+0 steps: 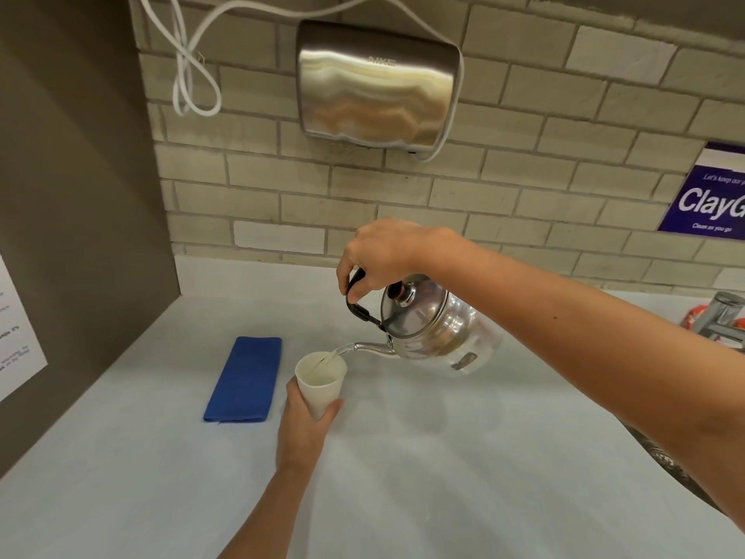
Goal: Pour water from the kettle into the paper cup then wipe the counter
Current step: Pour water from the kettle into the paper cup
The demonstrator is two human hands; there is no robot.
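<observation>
Head view shows the steel kettle point(431, 328) tipped over, its spout point(365, 349) pointing left and down at the paper cup point(320, 387), a thin stream of water running into the cup. Right hand point(381, 254) reaches in from the right, fingers curled tight around the black handle point(356, 302). Left hand point(304, 425) comes up from below, fingers wrapped around the cup's lower wall, holding it tilted. A folded blue cloth point(244, 381) lies just left, long axis running away from the camera. White counter point(443, 478) is bare in front.
</observation>
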